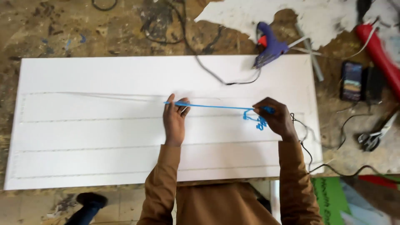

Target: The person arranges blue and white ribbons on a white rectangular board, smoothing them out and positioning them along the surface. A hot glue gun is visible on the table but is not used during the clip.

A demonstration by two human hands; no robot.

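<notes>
A long white board [91, 125] with several faint grooved lines lies across the workbench. A thin blue strip [216, 107] stretches taut over it from left to right. My left hand [175, 118] pinches the strip's left end and presses it toward the board. My right hand [277, 118] grips the strip's right end, where it loops into a small blue tangle [255, 120]. Both brown sleeves reach in from the bottom.
A purple glue gun [270, 46] lies at the board's far edge, its black cord [225, 79] trailing over the board. A dark phone [352, 81], a red tool [381, 54], scissors [373, 137] and wires sit at right. White foam scraps [250, 14] lie behind.
</notes>
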